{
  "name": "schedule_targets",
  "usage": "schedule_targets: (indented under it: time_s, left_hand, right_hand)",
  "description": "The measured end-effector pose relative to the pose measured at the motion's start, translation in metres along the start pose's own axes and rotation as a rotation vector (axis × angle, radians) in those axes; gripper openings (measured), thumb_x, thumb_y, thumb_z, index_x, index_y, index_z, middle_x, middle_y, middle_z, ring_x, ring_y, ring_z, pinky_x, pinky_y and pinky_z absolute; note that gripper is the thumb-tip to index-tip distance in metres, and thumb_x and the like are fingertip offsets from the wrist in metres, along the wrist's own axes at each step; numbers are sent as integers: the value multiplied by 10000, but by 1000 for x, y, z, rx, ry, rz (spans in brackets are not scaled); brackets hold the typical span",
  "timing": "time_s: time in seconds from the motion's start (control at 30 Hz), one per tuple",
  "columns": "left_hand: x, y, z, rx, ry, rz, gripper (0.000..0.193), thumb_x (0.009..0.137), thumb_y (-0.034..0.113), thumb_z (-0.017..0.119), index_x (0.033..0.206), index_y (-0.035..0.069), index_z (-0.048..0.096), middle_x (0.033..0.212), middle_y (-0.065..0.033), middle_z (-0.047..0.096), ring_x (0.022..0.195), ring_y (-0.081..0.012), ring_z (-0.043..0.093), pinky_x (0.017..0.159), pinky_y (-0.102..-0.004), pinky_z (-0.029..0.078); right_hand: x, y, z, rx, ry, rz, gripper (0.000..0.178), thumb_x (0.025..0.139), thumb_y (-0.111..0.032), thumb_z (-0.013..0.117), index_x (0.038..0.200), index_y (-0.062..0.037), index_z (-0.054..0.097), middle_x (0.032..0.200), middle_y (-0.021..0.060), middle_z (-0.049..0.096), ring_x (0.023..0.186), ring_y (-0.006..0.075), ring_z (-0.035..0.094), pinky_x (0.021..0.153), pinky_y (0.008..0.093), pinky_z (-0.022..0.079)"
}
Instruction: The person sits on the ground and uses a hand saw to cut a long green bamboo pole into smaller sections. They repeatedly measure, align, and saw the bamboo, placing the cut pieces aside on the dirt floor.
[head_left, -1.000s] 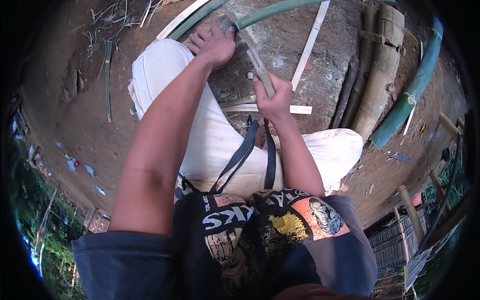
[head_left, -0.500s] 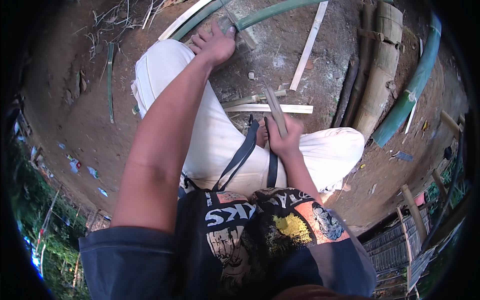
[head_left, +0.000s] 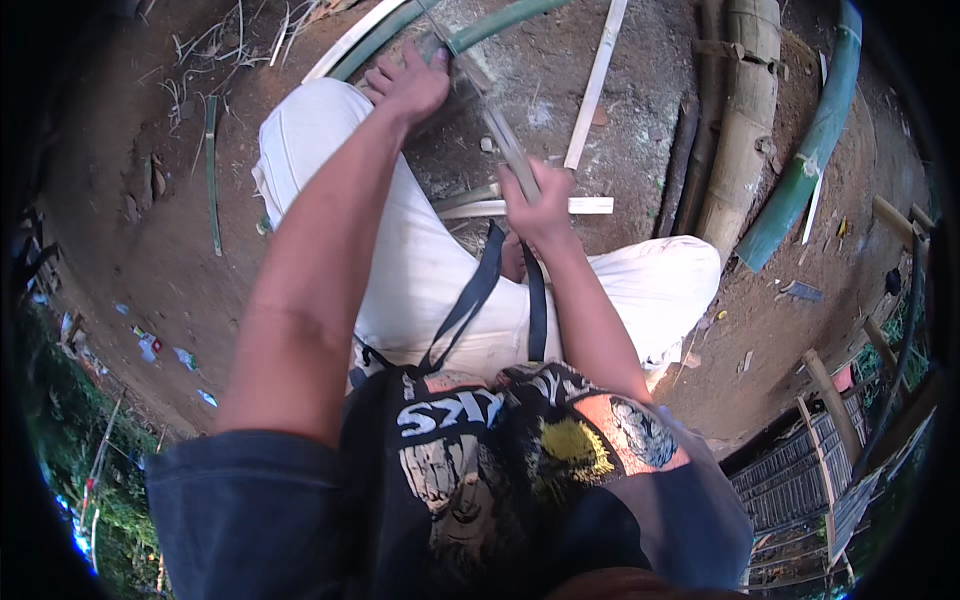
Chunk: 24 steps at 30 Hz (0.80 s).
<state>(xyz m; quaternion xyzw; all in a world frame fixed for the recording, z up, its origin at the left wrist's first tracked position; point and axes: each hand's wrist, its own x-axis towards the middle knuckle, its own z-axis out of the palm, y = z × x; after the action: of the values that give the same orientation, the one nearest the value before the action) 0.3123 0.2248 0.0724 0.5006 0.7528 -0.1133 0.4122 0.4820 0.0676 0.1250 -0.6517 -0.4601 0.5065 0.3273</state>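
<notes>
Since half a second ago, the left hand (head_left: 408,90) keeps its place beside the near end of the green, curved, round bamboo pole (head_left: 508,23), fingers bent, full closure not determinable; the right hand (head_left: 541,208) has advanced, returning the grey-brown, rod-shaped, wooden-looking tool (head_left: 508,140) toward that end, suggesting a repeated stroke; right fist closed round the tool, bamboo beyond it.

1 grey-brn stick-like tool (head_left: 509,142), tilted, far end blurred nr end of 1 grn bamboo pole (head_left: 508,23).
</notes>
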Motion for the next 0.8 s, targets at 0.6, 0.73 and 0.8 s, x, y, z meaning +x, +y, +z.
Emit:
schedule_targets:
  time_s: [0.6, 0.73, 0.8]
  left_hand:
    - [-1, 1, 3, 37, 6, -27, 764, 1028, 582, 289, 1615, 143, 75, 1635, -314, 18, 1502, -525, -52, 1197, -608, -36]
    - [4, 3, 2, -5, -12, -6, 752, 1027, 582, 290, 1612, 157, 81, 1634, -314, 17, 1500, -529, -41, 1195, -612, -38]
    - [-3, -6, 4, -5, 5, -7, 745, 1027, 579, 291, 1614, 166, 90, 1636, -307, 12, 1499, -528, -37, 1195, -615, -30]
  right_hand:
    - [-56, 6, -22, -28, 75, -57, 120, 875, -125, 641, 820, -22, 668, 617, 153, 621, 522, 260, 633, 541, 366, 484]
    - [-7, 5, -9, -15, 52, 31, 128, 879, -95, 655, 795, 2, 660, 589, 108, 599, 532, 164, 590, 533, 335, 456]
    - [-19, 0, -12, -4, 34, 25, 147, 881, -95, 673, 784, 12, 649, 574, 67, 572, 549, 99, 542, 524, 312, 424]
